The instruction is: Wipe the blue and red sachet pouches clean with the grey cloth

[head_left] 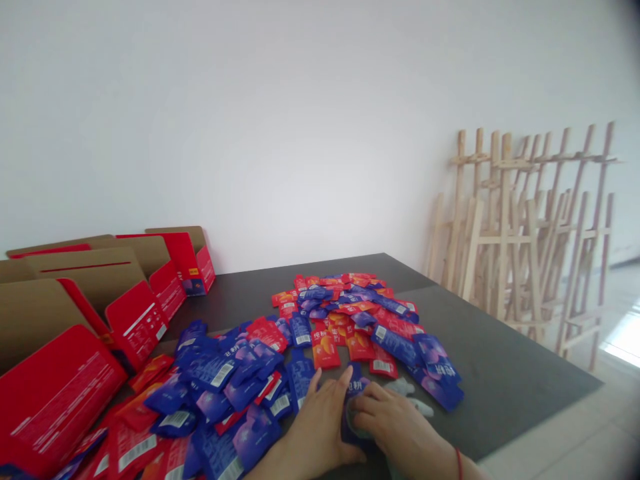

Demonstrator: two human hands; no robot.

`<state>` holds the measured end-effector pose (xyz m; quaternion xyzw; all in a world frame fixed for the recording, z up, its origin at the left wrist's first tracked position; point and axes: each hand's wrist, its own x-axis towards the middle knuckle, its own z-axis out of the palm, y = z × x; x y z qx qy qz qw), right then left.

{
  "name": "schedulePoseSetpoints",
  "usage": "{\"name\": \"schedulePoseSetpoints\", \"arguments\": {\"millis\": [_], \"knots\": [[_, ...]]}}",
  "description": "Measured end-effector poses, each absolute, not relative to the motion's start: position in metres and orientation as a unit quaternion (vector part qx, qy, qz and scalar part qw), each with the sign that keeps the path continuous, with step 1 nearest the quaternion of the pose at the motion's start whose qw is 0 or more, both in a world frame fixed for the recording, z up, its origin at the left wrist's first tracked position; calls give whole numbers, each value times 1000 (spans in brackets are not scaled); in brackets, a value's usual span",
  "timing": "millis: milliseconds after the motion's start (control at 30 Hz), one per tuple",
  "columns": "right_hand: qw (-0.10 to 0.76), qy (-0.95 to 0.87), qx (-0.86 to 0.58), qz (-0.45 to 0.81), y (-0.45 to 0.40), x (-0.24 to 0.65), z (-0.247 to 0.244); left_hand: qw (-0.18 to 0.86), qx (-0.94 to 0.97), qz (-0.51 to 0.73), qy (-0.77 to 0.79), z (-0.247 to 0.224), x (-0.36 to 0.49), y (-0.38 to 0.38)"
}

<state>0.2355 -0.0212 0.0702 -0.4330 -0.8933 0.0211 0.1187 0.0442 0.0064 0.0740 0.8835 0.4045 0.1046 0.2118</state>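
A blue pouch (pixel 355 379) with white lettering lies on the dark table between my two hands. My left hand (pixel 323 420) rests along its left side, thumb and fingers stretched apart. From the right, my right hand (pixel 395 423) bends its fingers over the pouch, closed on a pale grey-green, soft-looking thing (pixel 351 419), mostly hidden under the fingers. Two pale, finger-shaped soft ends (pixel 421 407) stick out beyond my right hand. Just ahead of my hands lie an orange-red pouch (pixel 325 347) and another blue pouch (pixel 301 380).
A heap of blue and red pouches (pixel 225 367) spreads on the left, and a second pile (pixel 350 300) lies farther back. Open red cardboard boxes (pixel 137 313) stand at the left. Wooden easels (pixel 505 233) lean beyond the right edge of the table (pixel 510 373).
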Motion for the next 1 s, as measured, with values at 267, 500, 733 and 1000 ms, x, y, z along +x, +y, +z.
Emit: {"name": "schedulePoseSetpoints", "arguments": {"millis": [267, 500, 733, 1000], "knots": [[113, -812, -570, 54, 10, 232, 72, 167, 894, 153, 387, 60, 42, 6], [117, -743, -657, 45, -13, 242, 68, 130, 901, 142, 390, 59, 43, 2], [150, -780, -596, 118, -24, 256, 58, 174, 855, 137, 469, 71, 50, -5], [169, -823, -519, 161, -21, 242, 70, 312, 827, 201, 422, 62, 50, -11]]}}
